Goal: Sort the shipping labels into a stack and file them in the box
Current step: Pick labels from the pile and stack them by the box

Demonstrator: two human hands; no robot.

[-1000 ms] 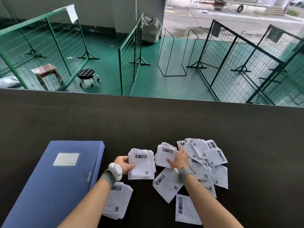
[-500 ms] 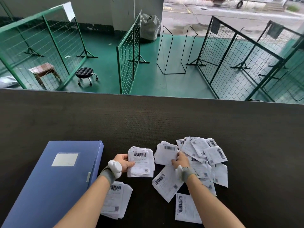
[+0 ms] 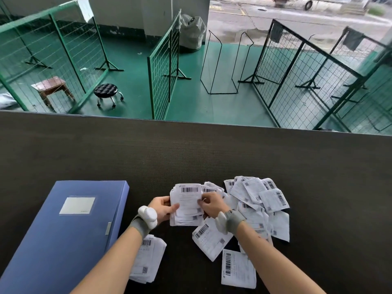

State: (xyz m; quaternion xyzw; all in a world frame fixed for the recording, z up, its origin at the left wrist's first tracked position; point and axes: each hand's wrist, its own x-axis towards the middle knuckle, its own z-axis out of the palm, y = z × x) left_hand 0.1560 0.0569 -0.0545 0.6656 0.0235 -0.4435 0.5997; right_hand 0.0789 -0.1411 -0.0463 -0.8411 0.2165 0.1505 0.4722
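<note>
The dark table [image 3: 212,158] carries a closed blue file box [image 3: 63,236] to my left, lying flat with a white blank label on its lid and a clasp on its near right edge. A finished stack of labels [image 3: 149,259] lies just beside the box, partly hidden under my left forearm. To my right a loose heap of shipping labels [image 3: 261,200] spreads across the table, sheets overlapping at mixed angles; two single labels [image 3: 209,238] lie nearer to me, one partly under my right wrist. Beyond the table edge stand green wire fence panels [image 3: 163,68], a black stool [image 3: 106,92] and a small wooden stool [image 3: 51,85]. Between my hands I hold a partial stack of labels [image 3: 186,206], barcode at the far end. My left hand [image 3: 162,209] grips its left edge, thumb on top and fingers curled beneath. My right hand [image 3: 212,204] pinches the right edge of the top sheet, fingers bent.
</note>
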